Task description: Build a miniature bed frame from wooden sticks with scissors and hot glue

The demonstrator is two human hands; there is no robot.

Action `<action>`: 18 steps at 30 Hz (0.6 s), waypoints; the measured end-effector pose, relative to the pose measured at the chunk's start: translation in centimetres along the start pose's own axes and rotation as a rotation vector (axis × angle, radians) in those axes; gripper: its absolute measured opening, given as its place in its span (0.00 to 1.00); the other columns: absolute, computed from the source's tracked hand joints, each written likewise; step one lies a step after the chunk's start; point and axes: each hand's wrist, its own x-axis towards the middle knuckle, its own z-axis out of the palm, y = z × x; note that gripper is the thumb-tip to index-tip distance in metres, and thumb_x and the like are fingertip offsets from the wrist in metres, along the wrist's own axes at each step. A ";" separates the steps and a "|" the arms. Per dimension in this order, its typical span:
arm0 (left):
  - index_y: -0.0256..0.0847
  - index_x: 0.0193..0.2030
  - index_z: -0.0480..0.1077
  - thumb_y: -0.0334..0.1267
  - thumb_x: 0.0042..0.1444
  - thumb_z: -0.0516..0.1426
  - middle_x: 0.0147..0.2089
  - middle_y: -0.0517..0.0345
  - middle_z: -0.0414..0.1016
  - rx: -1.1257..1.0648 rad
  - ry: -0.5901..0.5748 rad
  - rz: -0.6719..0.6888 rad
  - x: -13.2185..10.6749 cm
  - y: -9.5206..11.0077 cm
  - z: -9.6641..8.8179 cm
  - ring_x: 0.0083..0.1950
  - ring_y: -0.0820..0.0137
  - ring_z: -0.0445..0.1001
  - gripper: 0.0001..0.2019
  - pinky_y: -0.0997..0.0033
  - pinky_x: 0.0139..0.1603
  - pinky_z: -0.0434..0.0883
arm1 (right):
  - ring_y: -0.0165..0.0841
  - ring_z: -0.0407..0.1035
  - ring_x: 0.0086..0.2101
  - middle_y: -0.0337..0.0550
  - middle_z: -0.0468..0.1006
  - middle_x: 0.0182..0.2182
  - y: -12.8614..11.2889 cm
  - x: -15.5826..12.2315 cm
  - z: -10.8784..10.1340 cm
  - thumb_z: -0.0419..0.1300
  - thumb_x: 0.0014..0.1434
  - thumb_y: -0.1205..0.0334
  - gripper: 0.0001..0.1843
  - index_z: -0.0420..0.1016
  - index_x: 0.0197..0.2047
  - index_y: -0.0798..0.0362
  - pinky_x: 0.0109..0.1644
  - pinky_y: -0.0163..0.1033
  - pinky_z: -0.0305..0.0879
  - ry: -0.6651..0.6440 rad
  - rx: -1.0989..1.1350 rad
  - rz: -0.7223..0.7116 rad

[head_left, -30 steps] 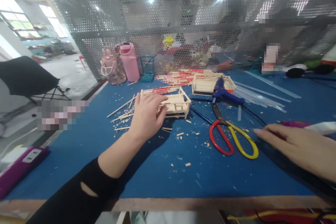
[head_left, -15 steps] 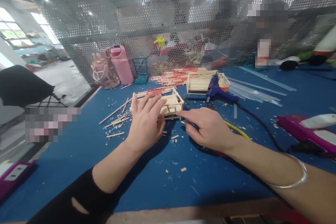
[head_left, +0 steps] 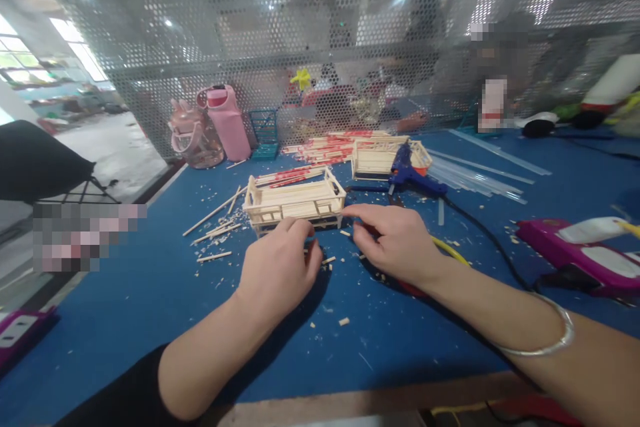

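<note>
The wooden-stick tray (head_left: pixel 295 197), earlier partly covered by the left grip (head_left: pixel 280 265), now shows just beyond it; the right grip (head_left: pixel 393 239) has reached the tray's near corner, mostly hiding the scissors (head_left: pixel 451 251).

So on the counter (head_left: pixel 135 333), one rack (head_left: pixel 295 199) sits just beyond the left hand (head_left: pixel 280 267) and right hand (head_left: pixel 395 240), loose sticks (head_left: pixel 214 257) to its left. Bottles (head_left: pixel 230 125) are further back left; glue gun (head_left: pixel 419 180) is back right, in front of another rack (head_left: pixel 373 165).
</note>
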 end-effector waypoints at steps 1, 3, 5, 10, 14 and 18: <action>0.41 0.36 0.68 0.38 0.58 0.50 0.40 0.55 0.76 0.012 -0.037 -0.003 -0.1 0.2 0.0 0.33 0.66 0.75 0.07 0.69 0.27 0.68 | 0.33 0.77 0.36 0.43 0.82 0.38 0.0 0.0 0.0 0.49 0.56 0.68 0.17 0.77 0.42 0.53 0.39 0.35 0.68 0.002 -0.002 -0.010; 0.41 0.37 0.68 0.39 0.58 0.49 0.46 0.53 0.75 0.028 -0.055 0.004 -0.3 0.5 0.1 0.34 0.65 0.76 0.08 0.68 0.27 0.69 | 0.34 0.77 0.38 0.44 0.82 0.41 -0.1 0.1 0.0 0.49 0.57 0.68 0.19 0.77 0.46 0.54 0.40 0.36 0.69 -0.012 -0.014 -0.019; 0.41 0.38 0.68 0.39 0.58 0.50 0.53 0.51 0.72 0.027 -0.044 0.009 -0.2 0.5 0.3 0.37 0.63 0.77 0.08 0.67 0.29 0.71 | 0.35 0.76 0.39 0.44 0.81 0.44 -0.2 0.2 0.0 0.49 0.57 0.68 0.21 0.75 0.50 0.54 0.42 0.38 0.70 -0.046 -0.033 -0.011; 0.40 0.40 0.69 0.37 0.57 0.51 0.62 0.47 0.66 -0.012 -0.058 0.042 0.1 0.4 0.5 0.44 0.59 0.78 0.08 0.62 0.36 0.75 | 0.37 0.76 0.41 0.46 0.79 0.47 -0.5 0.5 0.1 0.49 0.57 0.67 0.23 0.72 0.54 0.54 0.44 0.40 0.71 -0.154 -0.043 0.029; 0.40 0.40 0.69 0.36 0.57 0.52 0.63 0.47 0.64 -0.037 -0.058 0.066 0.0 0.7 0.5 0.47 0.59 0.77 0.07 0.61 0.40 0.76 | 0.38 0.76 0.40 0.47 0.79 0.47 -0.7 0.7 0.2 0.49 0.57 0.67 0.24 0.70 0.56 0.54 0.44 0.42 0.72 -0.196 -0.052 0.053; 0.40 0.39 0.69 0.35 0.57 0.53 0.64 0.46 0.64 -0.055 -0.059 0.078 0.0 0.8 0.5 0.47 0.60 0.77 0.06 0.62 0.40 0.77 | 0.38 0.76 0.41 0.47 0.79 0.47 -0.7 0.8 0.3 0.49 0.58 0.68 0.23 0.70 0.56 0.54 0.44 0.42 0.72 -0.207 -0.055 0.060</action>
